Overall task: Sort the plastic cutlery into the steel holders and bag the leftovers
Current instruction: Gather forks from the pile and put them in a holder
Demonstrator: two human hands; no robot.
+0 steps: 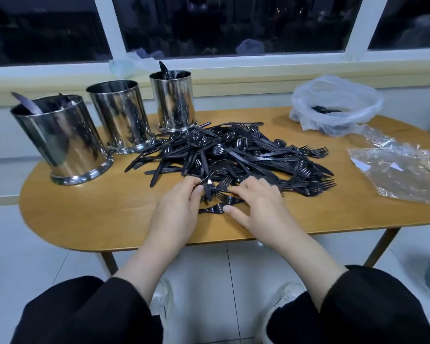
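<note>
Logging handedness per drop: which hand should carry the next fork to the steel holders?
Left, probably. The left hand already pinches a fork at the pile's near edge, and all three steel holders stand on its side. The right hand rests flat on other forks.

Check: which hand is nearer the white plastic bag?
Right. The right hand sits at the pile's near edge, bag side; the left hand is farther from the white plastic bag.
</note>
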